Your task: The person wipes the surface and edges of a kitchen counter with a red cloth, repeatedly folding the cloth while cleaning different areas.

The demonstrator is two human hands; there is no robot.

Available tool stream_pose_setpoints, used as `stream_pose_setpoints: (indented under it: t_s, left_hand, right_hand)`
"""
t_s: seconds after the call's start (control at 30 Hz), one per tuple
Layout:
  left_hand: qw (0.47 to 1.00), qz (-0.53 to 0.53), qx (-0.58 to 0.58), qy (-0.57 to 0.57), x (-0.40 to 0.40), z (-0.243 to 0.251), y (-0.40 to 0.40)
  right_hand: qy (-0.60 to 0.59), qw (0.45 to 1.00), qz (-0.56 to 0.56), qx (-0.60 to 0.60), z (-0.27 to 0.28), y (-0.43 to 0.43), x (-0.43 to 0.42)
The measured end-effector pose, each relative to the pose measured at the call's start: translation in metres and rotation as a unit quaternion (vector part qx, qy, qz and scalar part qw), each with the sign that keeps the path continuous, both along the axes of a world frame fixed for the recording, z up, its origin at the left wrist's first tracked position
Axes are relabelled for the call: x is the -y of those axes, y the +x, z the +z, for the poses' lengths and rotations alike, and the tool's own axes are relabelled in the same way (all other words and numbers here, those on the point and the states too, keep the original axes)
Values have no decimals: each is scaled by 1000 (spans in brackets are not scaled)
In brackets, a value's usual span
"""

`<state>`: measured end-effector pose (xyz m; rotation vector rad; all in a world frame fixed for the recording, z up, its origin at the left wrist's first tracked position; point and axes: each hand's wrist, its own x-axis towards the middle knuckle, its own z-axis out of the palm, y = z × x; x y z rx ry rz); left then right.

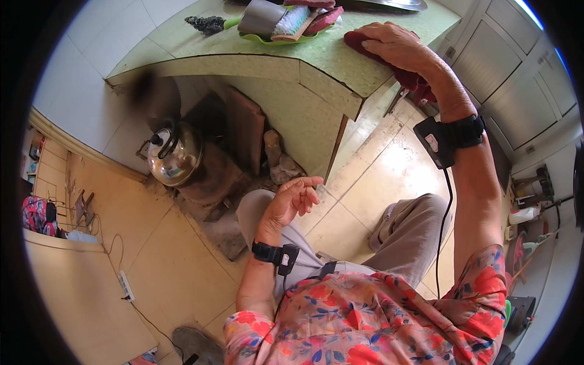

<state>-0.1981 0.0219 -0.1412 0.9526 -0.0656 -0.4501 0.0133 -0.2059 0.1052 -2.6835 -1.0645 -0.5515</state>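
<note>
My right hand (390,45) presses a dark red cloth (415,84) onto the pale green countertop (337,73) near its right edge, and part of the cloth hangs over that edge. My left hand (296,198) is held above my knee, in front of the counter, with its fingers partly spread and nothing in them. On the counter, left of the cloth, a green dish (264,41) holds a metal cup (261,17), a scrub brush (293,22) and pinkish-red cloths or sponges (323,22). A black bristly brush head (205,25) with a green handle sticks out to the left.
Below the counter a shiny metal kettle (175,159) stands on a dark stove-like block, beside a leaning reddish slab (245,132) and rough stones (285,169). A metal tray (392,3) lies at the counter's back. A power strip (125,286) and cable lie on the tiled floor at left.
</note>
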Motion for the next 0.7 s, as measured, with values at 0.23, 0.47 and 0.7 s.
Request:
stream_pose_setpoints:
  t_s: [0.23,0.47,0.7]
  left_hand:
    - [998,55,-12,-28,-5,-10,3]
    - [996,81,-28,7,-8,-12,1]
    - [993,109,-40,-9,-9,-11,0]
  right_hand:
    - [5,989,146,27,-10,-69,-15]
    - [28,989,135,54,-17,-75,-5]
    - [-50,990,-50,121,-12,49,73]
